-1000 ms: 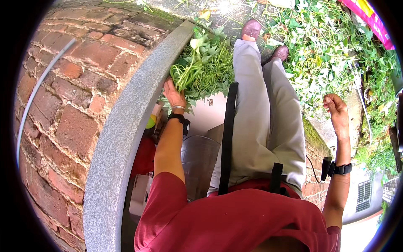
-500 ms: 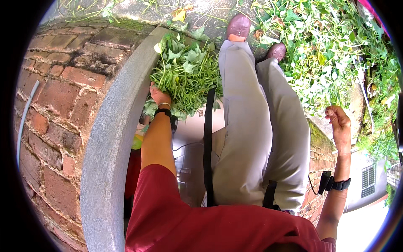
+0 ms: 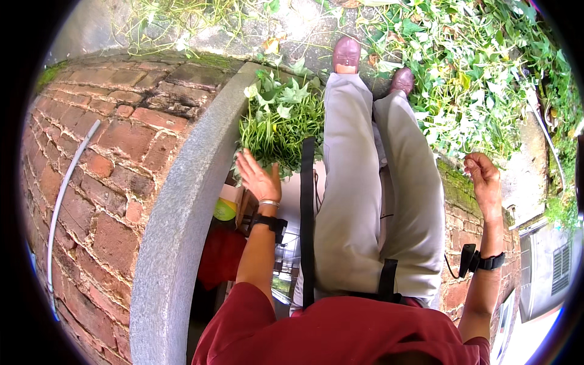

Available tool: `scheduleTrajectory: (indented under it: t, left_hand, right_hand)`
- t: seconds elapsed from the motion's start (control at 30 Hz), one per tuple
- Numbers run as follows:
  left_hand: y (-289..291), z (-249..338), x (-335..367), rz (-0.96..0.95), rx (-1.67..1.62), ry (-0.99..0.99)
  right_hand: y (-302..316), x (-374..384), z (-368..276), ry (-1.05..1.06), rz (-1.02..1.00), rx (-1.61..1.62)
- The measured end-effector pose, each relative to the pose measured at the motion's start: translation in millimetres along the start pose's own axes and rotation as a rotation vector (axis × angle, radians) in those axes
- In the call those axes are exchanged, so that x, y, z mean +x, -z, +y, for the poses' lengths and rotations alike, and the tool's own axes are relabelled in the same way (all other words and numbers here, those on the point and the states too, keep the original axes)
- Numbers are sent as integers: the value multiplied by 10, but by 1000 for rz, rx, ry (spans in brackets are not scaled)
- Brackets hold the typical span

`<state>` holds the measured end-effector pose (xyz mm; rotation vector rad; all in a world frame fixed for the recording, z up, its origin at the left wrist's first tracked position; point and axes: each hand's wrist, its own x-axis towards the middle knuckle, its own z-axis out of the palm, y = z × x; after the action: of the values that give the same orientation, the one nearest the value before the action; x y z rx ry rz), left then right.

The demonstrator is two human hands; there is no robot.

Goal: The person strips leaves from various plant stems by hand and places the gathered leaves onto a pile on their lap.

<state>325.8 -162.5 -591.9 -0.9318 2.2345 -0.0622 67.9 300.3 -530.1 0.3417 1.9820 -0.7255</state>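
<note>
Left hand (image 3: 260, 181) draws back from a leafy green bundle (image 3: 285, 125) | grip now spread, bundle seemingly released | bundle lies between grey stone ledge (image 3: 175, 213) and trouser leg (image 3: 350, 182) | right hand (image 3: 485, 184) curled (cannot tell whether it pinches anything)

The head view looks steeply down from just above the red shirt (image 3: 340, 331) at its lower edge, facing along the legs (image 3: 350, 201) to the shoes (image 3: 347, 53) near the top. Its wide fisheye lens bows the grey ledge (image 3: 179, 210) on the left.
</note>
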Motion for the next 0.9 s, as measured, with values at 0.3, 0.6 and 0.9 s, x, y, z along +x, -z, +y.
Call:
scheduleTrajectory:
  t: [0.3, 0.6, 0.9]
  left_hand:
    - [-1539, -557, 1389, -538, -485, 332]
    - [-715, -636, 1428, -773, -269, 226]
    - [855, 278, 1103, -642, 296, -228]
  right_hand:
    - [-89, 130, 498, -36, 86, -47]
    - [-441, 823, 1622, -238, 168, 98]
    - [-864, 1921, 2669, -455, 403, 130]
